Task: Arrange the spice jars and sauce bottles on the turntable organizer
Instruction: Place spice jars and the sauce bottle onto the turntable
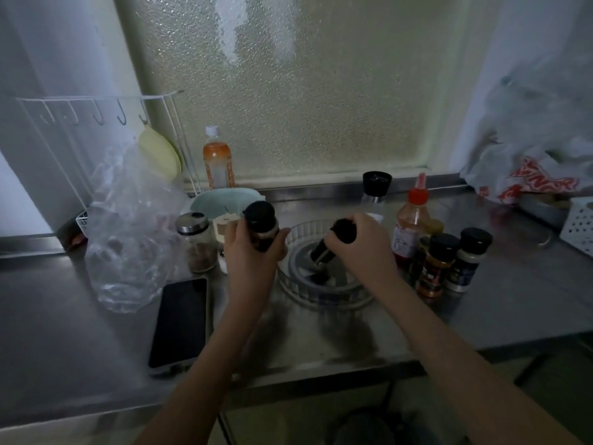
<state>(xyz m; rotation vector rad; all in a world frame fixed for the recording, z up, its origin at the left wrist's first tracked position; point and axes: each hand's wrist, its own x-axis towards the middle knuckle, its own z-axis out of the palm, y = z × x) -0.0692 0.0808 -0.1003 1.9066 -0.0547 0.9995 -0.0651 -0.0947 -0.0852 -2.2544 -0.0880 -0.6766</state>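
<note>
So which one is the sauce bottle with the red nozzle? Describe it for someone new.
Find the round clear turntable mid-counter, then look just right of it. Behind the cluster of black-capped spice jars stands the sauce bottle, the tallest there and the only one with a pointed red nozzle.

No legible text; labels on jars (434,266) and sauce bottle (411,227) blurred.

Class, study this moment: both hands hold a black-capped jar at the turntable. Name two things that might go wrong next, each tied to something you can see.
1. The right hand holds its jar tilted over the turntable organizer; set down at that angle, it may topple.
2. The spice jars and red-capped sauce bottle crowd beside the right forearm; a sideways sweep might knock them over.
</note>
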